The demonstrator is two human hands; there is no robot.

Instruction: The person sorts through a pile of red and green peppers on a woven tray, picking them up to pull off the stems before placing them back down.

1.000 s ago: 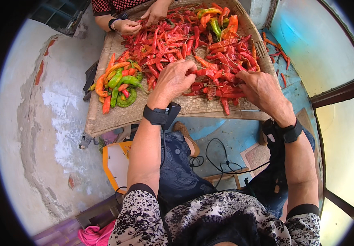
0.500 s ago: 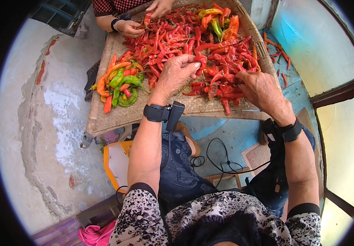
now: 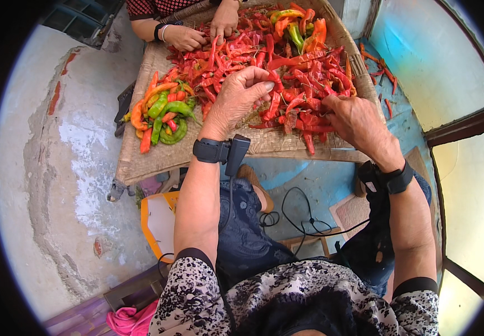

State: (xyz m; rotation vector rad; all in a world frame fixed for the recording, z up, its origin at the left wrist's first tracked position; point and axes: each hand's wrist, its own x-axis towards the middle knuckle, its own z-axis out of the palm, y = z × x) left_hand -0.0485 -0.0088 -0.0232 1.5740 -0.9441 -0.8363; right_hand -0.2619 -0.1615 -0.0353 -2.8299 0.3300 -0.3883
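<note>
A heap of wrinkled red chili peppers covers much of a shallow woven tray. My left hand is over the heap's near side, its fingers curled and its thumb bent toward the index finger. A red chili pepper is at its fingertips. To the right, my right hand is closed against the heap's near right part. Its fingertips are mostly turned away, so what they pinch is hidden among the peppers. Green and orange peppers lie in a separate group at the tray's left.
Across the tray, another person's hands work in the far left of the heap. Orange and yellow peppers sit at the far right corner. Loose peppers lie on the blue surface beyond the tray's right rim. A black cable loops below.
My left hand has shifted slightly up and back toward the left. The other person's hands have come down onto the heap from a raised red pepper. My right hand has stayed in place.
</note>
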